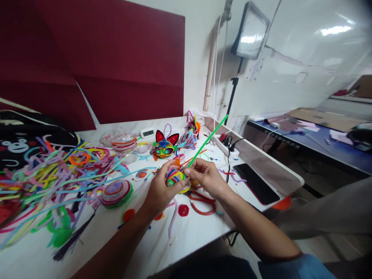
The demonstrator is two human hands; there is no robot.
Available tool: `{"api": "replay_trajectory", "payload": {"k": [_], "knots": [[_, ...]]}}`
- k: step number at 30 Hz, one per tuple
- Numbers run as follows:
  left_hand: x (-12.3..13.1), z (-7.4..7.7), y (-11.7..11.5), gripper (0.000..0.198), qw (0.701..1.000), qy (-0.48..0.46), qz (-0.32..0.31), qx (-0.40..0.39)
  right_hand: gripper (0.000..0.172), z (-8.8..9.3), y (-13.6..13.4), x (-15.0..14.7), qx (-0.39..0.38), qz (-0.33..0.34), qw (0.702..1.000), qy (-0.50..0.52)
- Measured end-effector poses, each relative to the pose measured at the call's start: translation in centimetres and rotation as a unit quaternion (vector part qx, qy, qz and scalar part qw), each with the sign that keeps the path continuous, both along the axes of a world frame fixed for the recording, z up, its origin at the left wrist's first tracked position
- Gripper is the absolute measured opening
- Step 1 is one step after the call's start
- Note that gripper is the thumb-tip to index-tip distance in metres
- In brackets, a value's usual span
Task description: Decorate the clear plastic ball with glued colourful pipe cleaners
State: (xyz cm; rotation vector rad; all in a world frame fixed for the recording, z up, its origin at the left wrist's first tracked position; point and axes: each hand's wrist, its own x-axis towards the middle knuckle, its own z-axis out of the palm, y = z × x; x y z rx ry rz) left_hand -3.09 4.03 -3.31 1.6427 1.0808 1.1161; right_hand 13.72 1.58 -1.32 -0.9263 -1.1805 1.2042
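Note:
My left hand is closed around a small ball of wound multicoloured pipe cleaners, held just above the white table. My right hand pinches the lower end of a long green pipe cleaner where it meets the ball. The green stem slants up and to the right, away from the hands. Both hands hover over red-handled scissors lying on the table.
A big heap of loose pipe cleaners covers the table's left. A flat coiled disc lies beside it. Finished figures and clear dishes stand behind. A dark phone and a power strip sit at right.

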Motion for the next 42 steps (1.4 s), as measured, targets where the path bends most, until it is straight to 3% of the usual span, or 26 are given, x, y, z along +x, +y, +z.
{"api": "replay_trajectory", "payload": {"k": [21, 30, 42], "knots": [[0.5, 0.4, -0.5, 0.056, 0.999, 0.041, 0.011, -0.010, 0.039, -1.0, 0.0, -0.2, 0.027, -0.008, 1.000, -0.006], [0.5, 0.4, -0.7, 0.051, 0.999, 0.054, 0.002, 0.004, 0.032, 0.4, 0.0, 0.9, 0.041, 0.011, 0.999, 0.009], [0.4, 0.0, -0.6, 0.046, 0.998, 0.061, 0.012, 0.007, 0.029, -0.6, -0.6, 0.9, 0.052, -0.049, 0.997, -0.033]]}}
